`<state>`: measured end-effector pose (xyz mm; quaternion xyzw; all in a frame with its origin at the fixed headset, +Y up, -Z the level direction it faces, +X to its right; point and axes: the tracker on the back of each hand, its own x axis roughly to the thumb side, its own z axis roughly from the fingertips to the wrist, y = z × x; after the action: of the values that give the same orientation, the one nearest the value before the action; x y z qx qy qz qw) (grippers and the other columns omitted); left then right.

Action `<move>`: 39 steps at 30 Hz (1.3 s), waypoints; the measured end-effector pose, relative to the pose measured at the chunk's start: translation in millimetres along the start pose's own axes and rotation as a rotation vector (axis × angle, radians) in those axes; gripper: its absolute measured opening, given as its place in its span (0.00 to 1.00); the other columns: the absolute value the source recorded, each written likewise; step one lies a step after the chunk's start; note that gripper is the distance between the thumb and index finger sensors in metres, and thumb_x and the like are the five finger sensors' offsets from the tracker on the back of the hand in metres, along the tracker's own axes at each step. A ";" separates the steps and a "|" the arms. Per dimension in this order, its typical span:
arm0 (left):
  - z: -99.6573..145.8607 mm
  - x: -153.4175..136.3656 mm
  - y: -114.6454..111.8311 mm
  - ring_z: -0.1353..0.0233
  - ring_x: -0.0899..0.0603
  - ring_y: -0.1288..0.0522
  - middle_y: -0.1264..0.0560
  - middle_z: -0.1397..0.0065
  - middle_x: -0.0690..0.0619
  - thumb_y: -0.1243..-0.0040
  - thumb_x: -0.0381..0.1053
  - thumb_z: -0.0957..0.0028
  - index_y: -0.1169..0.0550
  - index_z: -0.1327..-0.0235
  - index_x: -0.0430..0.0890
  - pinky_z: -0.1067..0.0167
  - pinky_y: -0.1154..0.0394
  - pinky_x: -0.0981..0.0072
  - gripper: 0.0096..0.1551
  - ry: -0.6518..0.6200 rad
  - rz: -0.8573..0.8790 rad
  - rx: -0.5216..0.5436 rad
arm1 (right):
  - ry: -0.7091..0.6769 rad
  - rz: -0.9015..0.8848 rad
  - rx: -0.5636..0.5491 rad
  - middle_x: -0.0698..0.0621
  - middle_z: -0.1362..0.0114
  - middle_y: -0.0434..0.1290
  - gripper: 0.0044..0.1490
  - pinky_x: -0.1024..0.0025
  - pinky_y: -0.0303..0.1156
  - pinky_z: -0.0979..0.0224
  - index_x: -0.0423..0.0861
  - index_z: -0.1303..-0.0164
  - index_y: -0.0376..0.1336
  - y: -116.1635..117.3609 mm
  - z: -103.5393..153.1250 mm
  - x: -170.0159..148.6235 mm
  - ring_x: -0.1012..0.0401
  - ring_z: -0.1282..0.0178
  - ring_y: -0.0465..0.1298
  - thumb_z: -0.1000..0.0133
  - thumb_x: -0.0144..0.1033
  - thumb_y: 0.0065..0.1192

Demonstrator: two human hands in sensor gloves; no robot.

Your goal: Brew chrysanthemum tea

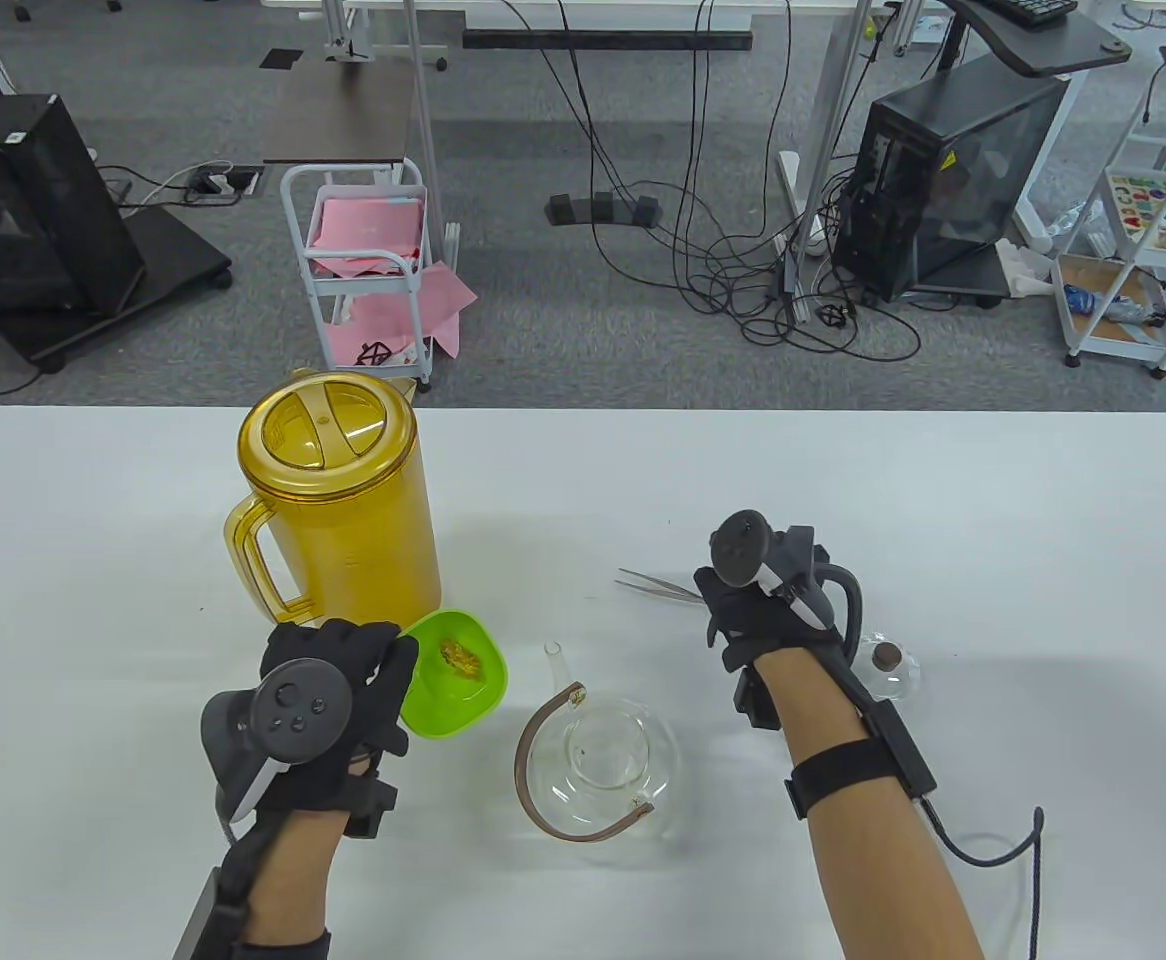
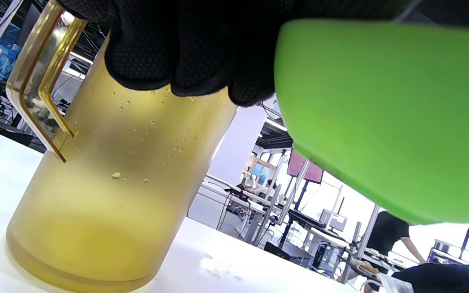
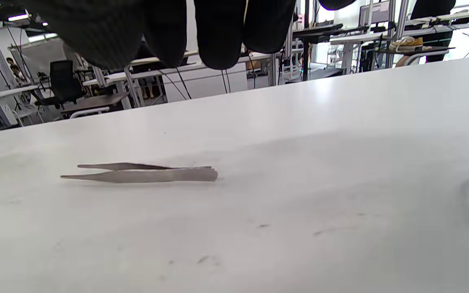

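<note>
From the table view we see our left hand (image 1: 338,690) curled around the near edge of one green bowl (image 1: 455,676) holding dried chrysanthemum (image 1: 463,657), just in front of one amber pitcher (image 1: 338,495), while our right hand (image 1: 758,605) hovers over one pair of tweezers (image 1: 655,585), with one lidless glass teapot (image 1: 598,765) between the hands and its glass lid (image 1: 888,668) beside the right wrist. In the left wrist view, gloved fingers (image 2: 185,53) grip the bowl's rim against the pitcher's droplet-speckled wall. In the right wrist view, loosely hanging fingertips (image 3: 218,36) float apart from the tweezers on the white table (image 3: 340,162); we can read no writing anywhere.
</note>
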<state>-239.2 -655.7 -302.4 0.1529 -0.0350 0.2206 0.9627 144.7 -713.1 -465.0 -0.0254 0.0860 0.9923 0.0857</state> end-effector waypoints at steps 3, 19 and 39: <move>-0.5 3.2 -3.2 0.34 0.32 0.25 0.17 0.40 0.45 0.36 0.61 0.40 0.14 0.46 0.49 0.26 0.45 0.26 0.21 -0.010 -0.004 -0.012 | 0.004 0.047 0.082 0.48 0.12 0.54 0.39 0.29 0.44 0.18 0.58 0.15 0.56 13.2 -15.5 11.3 0.43 0.10 0.54 0.36 0.58 0.60; -2.1 8.3 -12.3 0.30 0.30 0.28 0.19 0.31 0.43 0.36 0.61 0.39 0.13 0.46 0.49 0.26 0.46 0.25 0.21 -0.010 -0.001 -0.080 | 0.087 0.107 0.111 0.48 0.13 0.55 0.28 0.31 0.48 0.19 0.64 0.26 0.64 49.9 -32.1 27.1 0.44 0.11 0.57 0.39 0.51 0.64; -2.3 9.8 -19.9 0.29 0.30 0.28 0.19 0.30 0.43 0.36 0.61 0.39 0.14 0.47 0.48 0.26 0.47 0.25 0.21 -0.005 -0.030 -0.101 | -0.256 -0.864 -0.232 0.52 0.37 0.74 0.29 0.33 0.54 0.21 0.51 0.25 0.61 -39.8 68.6 18.2 0.50 0.27 0.73 0.37 0.44 0.56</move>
<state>-221.8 -667.9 -308.8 0.1052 -0.0461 0.2036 0.9723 131.4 -659.5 -405.3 0.0545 -0.0552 0.8637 0.4980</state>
